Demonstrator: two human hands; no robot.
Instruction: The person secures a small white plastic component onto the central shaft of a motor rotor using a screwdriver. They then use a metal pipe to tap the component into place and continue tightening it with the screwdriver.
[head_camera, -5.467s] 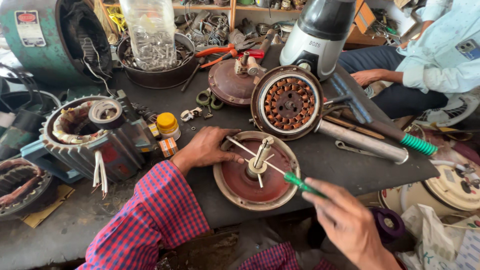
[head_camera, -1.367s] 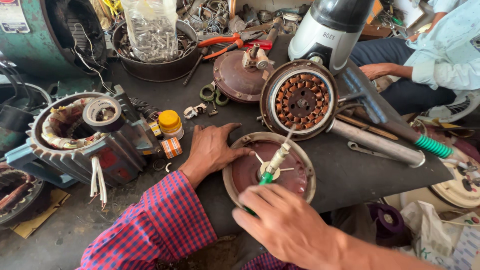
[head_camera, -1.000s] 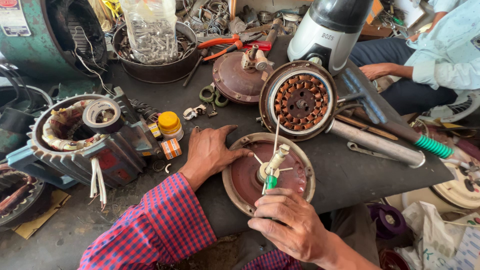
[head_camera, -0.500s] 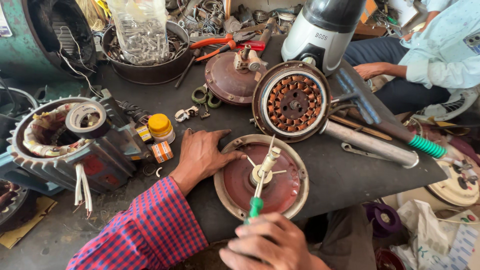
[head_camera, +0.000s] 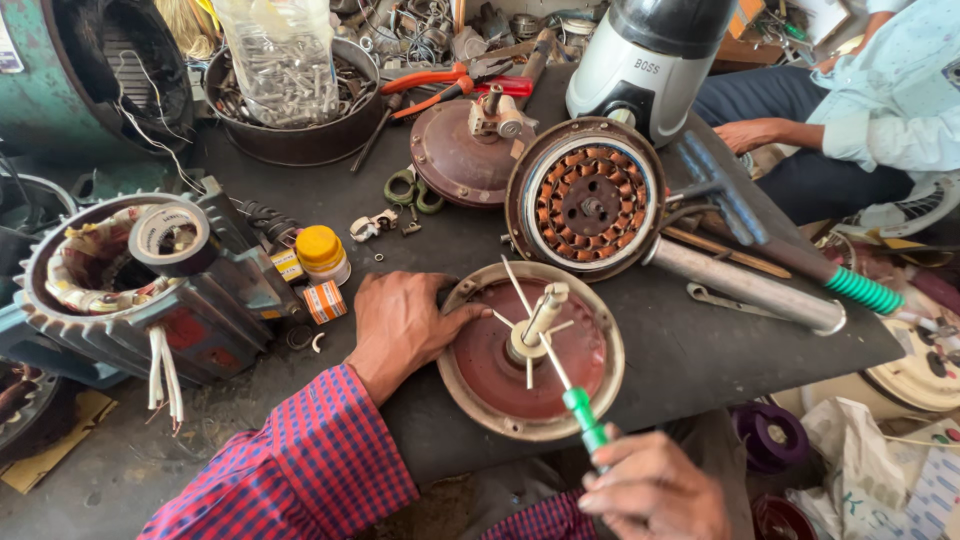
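Right hand (head_camera: 655, 490) pulls back, fingers gripping green screwdriver (head_camera: 585, 430); left hand (head_camera: 405, 325) steadies heavy, rigid motor cover (head_camera: 475, 385) rim.

Cluttered dark worktable (head_camera: 700, 350) over dusty grey floor (head_camera: 120, 480)

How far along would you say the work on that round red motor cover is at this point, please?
Done: the motor cover lies open on the bench, apart from the copper-wound core. In hand: the left hand steadies its rim while the right hand works a green-handled screwdriver at the centre shaft. Left: the parts are not yet reassembled.
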